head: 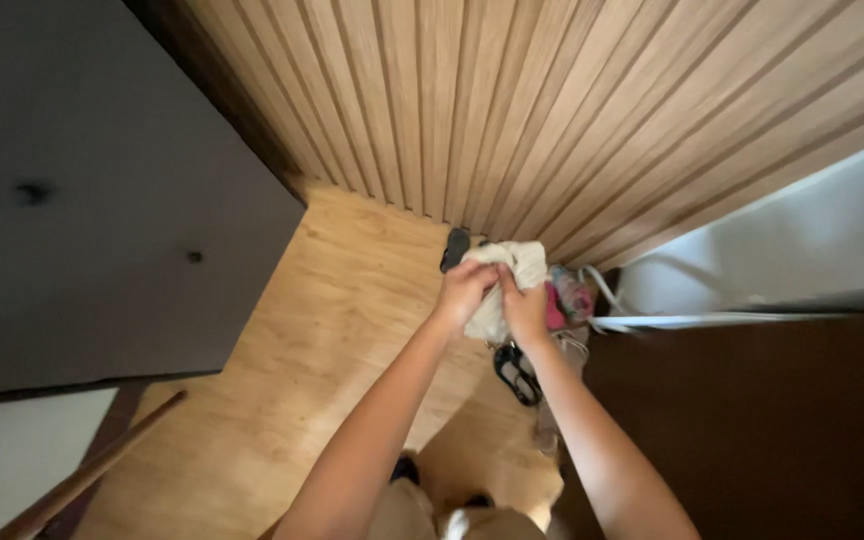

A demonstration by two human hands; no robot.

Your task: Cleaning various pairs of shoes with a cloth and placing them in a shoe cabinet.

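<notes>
Both my hands hold a cream-white cloth (512, 268) out in front of me, above a wooden floor. My left hand (464, 291) grips the cloth's left side. My right hand (524, 311) grips it just beside, fingers closed into the fabric. Part of the cloth hangs bunched between the two hands. Below and to the right of the cloth, pink and patterned fabric (568, 297) lies in a heap on the floor, partly hidden by my right hand.
A slatted wooden wall (512, 110) rises ahead. A dark cabinet surface (102, 200) fills the left. White furniture (802, 250) and a dark wooden panel (772, 420) stand right. Black sandals (517, 372) and a dark object (455, 248) lie on the floor (352, 320). A wooden stick (92, 470) leans lower left.
</notes>
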